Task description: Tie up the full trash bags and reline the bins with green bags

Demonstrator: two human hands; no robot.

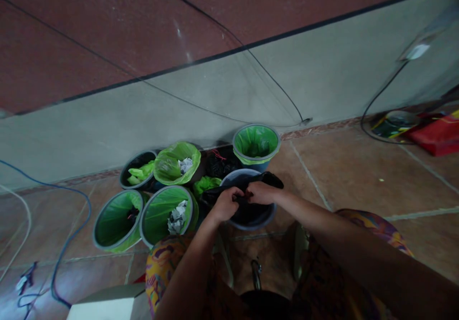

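Observation:
A black plastic bag [253,212] lies bunched in and over a grey-blue bin [247,225] on the floor between my feet. My left hand [228,203] grips the bag's edge with curled fingers. Close beside it, my right hand [261,193] pinches the same black plastic, and part of the bag sticks up behind its knuckles. Both hands are over the bin's opening. The fingertips are partly hidden by the dark plastic.
Green-lined bins [116,222] stand to the left, some holding crumpled paper [178,217]. Another green-lined bin [256,144] is against the wall, beside a tied black bag [220,164]. A blue cable [81,229] crosses the floor at left; a red object [435,133] lies at right.

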